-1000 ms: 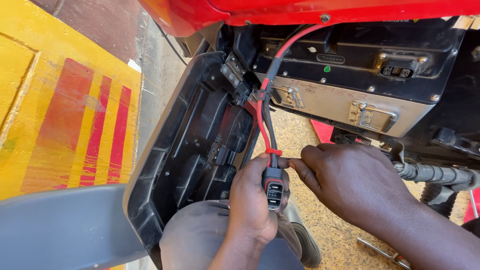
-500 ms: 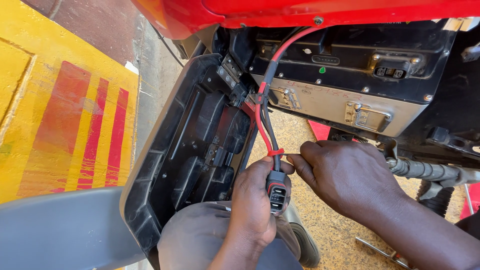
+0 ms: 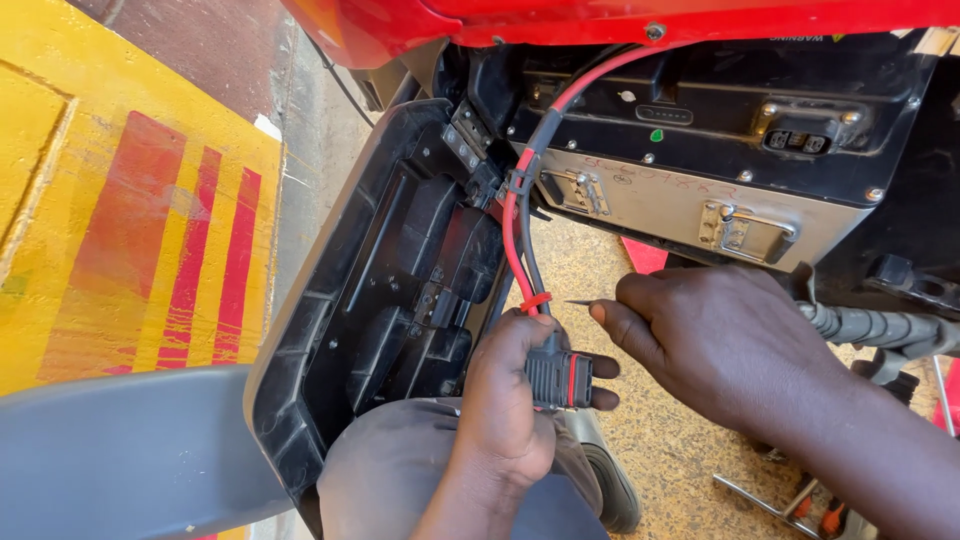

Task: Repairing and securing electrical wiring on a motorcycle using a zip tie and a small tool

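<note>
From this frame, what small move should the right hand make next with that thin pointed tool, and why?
Probably bring the thin pointed tool down to the black connector. The left hand grips that connector at the end of the red and black cables, facing the right hand, and the tool tip sits just above it, not touching.
</note>
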